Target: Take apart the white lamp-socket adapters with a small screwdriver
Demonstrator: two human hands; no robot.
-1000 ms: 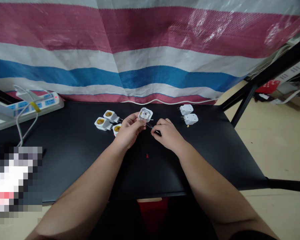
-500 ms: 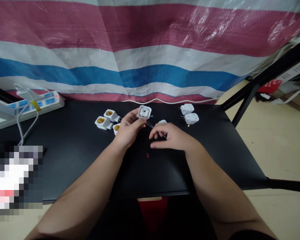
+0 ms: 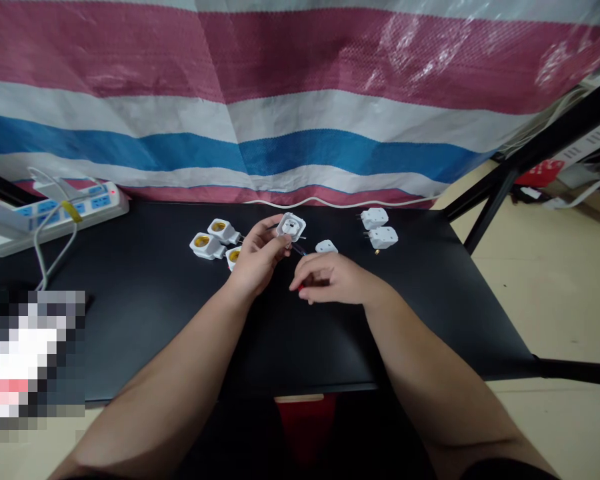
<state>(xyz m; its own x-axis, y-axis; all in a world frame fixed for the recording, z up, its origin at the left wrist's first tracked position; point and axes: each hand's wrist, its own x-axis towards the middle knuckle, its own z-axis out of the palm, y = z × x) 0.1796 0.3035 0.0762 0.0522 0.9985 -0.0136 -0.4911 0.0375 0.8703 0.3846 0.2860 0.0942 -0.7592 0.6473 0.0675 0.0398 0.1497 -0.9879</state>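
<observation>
A white square plastic housing is held up between the thumb and fingers of my left hand, its open inside facing me. A thin dark tool or wire shows just below the housing. To the right, my right hand is closed, its fingertips pinching a small red piece a little above the table. Just beyond my right hand lies a white cover. Left of my left hand are white sockets with gold rings, one partly hidden by the hand.
Two white plug pieces sit at the right on the black table, a small brass bit beside them. A power strip with cables is at the far left. A striped sheet hangs behind.
My right hand has moved slightly left and closed on the red piece that lay on the table. The white cover shows more fully. The housing in my left hand has turned slightly.
</observation>
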